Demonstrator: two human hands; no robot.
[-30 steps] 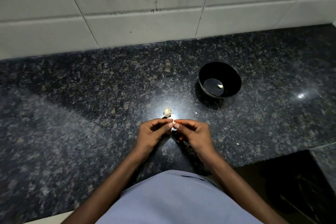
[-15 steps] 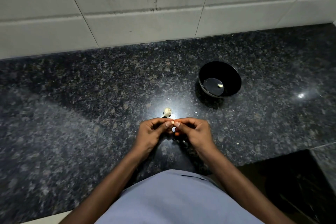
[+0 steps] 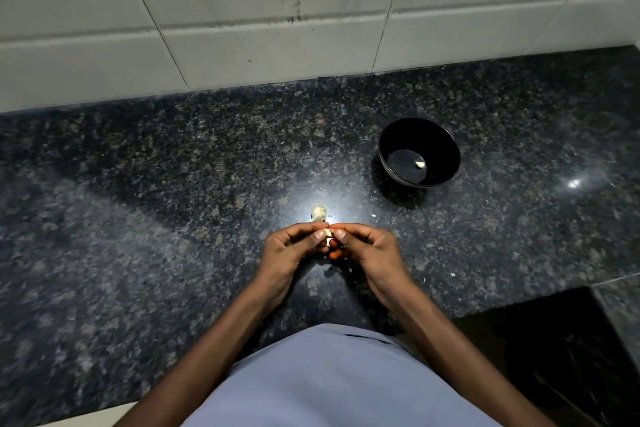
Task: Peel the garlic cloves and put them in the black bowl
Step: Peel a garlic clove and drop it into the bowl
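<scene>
Hands (image 3: pixel 330 246) nearer; clove (image 3: pixel 327 233) orientation hidden.

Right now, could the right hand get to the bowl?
Probably yes: bare counter lies between the right hand and the bowl, which stands open. But both hands pinch a clove, left hand included.

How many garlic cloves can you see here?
3: one clove lies in the black bowl, one piece sits on the counter, and one is pinched between both hands. More may be hidden behind the fingers.
</scene>
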